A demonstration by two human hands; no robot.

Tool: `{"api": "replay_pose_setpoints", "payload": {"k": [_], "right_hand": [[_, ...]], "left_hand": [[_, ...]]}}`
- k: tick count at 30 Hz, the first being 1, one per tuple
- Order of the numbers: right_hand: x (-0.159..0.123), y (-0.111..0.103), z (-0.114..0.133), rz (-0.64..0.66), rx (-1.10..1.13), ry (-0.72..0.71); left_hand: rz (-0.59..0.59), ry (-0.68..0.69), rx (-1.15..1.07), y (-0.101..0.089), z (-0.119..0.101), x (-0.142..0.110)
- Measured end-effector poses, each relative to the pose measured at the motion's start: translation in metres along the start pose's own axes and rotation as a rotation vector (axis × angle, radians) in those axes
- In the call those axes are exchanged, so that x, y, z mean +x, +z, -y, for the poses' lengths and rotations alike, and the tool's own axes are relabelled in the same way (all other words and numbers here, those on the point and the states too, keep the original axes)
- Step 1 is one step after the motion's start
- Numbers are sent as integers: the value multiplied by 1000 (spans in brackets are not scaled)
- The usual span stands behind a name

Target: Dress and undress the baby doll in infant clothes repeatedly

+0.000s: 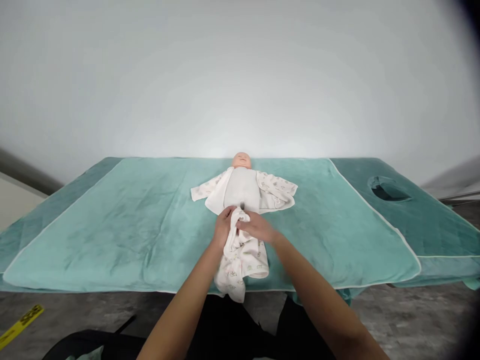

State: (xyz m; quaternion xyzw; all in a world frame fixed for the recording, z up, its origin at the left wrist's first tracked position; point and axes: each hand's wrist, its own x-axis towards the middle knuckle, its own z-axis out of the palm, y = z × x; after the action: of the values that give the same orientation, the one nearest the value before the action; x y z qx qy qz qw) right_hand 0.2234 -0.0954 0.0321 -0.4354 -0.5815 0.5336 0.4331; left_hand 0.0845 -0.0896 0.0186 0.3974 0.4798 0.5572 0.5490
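Observation:
A baby doll [242, 160] lies on its back on the bed, its head toward the wall. Its white patterned jacket [275, 189] is spread open, sleeves out to both sides, over a plain white torso. At the doll's lower end I hold white patterned baby pants [243, 260], bunched at the top. My left hand [224, 225] is closed on the gathered cloth from the left. From the right, my right hand [258, 226] grips the same bunched edge. The pant legs hang toward me, one over the bed's front edge. The doll's legs are hidden by hands and cloth.
A light green sheet [112, 225] with white piping covers most of the bed [442, 235]. Toward the right end the bed has a face hole [390, 189]. A white wall stands behind. Yellow tape [20, 325] marks the grey floor at lower left.

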Motion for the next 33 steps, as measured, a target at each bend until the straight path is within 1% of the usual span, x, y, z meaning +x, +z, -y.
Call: {"api": "replay_pose_setpoints", "payload": {"k": [2, 4, 6, 8, 11, 13, 15, 17, 19, 22, 24, 27, 30, 33], "right_hand": [[5, 7, -11, -26, -40, 36], [10, 8, -23, -97, 25, 69], [13, 3, -31, -116, 139, 80], [15, -4, -34, -87, 205, 84], [13, -11, -30, -95, 186, 71], [11, -12, -28, -123, 155, 50], [10, -12, -29, -129, 148, 34], [9, -12, -32, -131, 143, 25], [7, -12, -35, -115, 104, 13], [4, -12, -38, -30, 24, -24], [0, -13, -37, 22, 14, -50], [-5, -15, -30, 76, 53, -80], [-9, -19, -26, 57, 106, -72], [-9, -22, -32, 25, 183, 0]], "left_hand": [[-26, 37, 15, -3, 6, -1], [-63, 36, 58, -7, 12, -3], [-90, 12, 110, -10, 14, -4], [-103, -11, 115, -11, 13, -6], [-111, -55, -7, -12, 11, -8], [-82, -102, -134, -14, 12, -8], [-44, -134, -227, -17, 17, -6], [-35, -139, -259, -21, 24, -2], [-60, -118, -222, -23, 32, 2], [-116, -44, -121, -22, 39, 5], [-148, -3, -102, -20, 40, 4], [-161, 3, -147, -16, 36, -2], [-144, -17, -198, -13, 30, -8], [-124, -37, -235, -12, 29, -10]]}}
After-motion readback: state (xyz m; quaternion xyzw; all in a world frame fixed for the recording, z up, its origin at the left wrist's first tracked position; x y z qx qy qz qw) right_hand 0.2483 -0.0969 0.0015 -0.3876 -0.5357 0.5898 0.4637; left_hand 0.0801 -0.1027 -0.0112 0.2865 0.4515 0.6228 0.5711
